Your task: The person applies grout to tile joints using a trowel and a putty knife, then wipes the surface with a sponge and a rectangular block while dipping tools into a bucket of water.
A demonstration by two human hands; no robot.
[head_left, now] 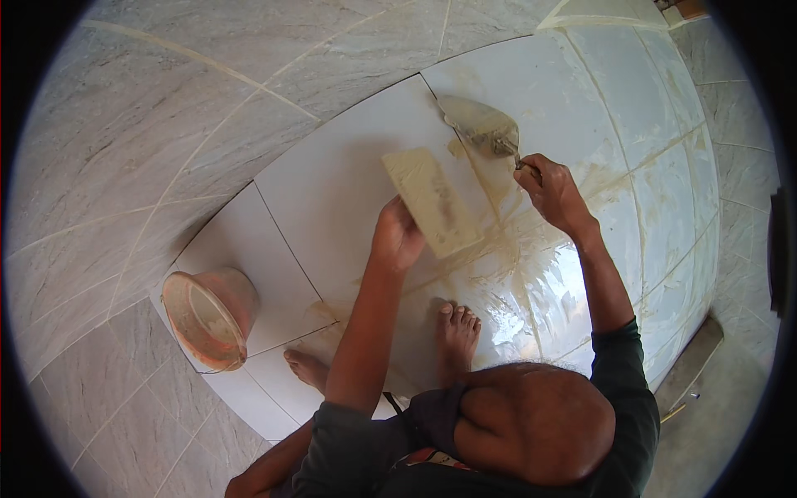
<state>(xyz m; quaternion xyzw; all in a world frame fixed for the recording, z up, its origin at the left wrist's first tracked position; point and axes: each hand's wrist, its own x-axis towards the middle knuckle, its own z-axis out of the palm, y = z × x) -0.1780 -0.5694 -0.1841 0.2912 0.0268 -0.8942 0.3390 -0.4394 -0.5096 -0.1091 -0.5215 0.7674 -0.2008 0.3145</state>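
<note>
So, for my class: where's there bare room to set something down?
White tile lies bare between bucket, marbled wall and left hand; a smaller patch separates bucket from left foot. It's crowded where board, trowel and right hand cluster.

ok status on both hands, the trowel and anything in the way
Left hand gripping paste-smeared rectangular board. Right hand closed on masonry trowel, blade over a tile joint. Orange bucket off left, apart from both hands; nothing seen blocking trowel.
</note>
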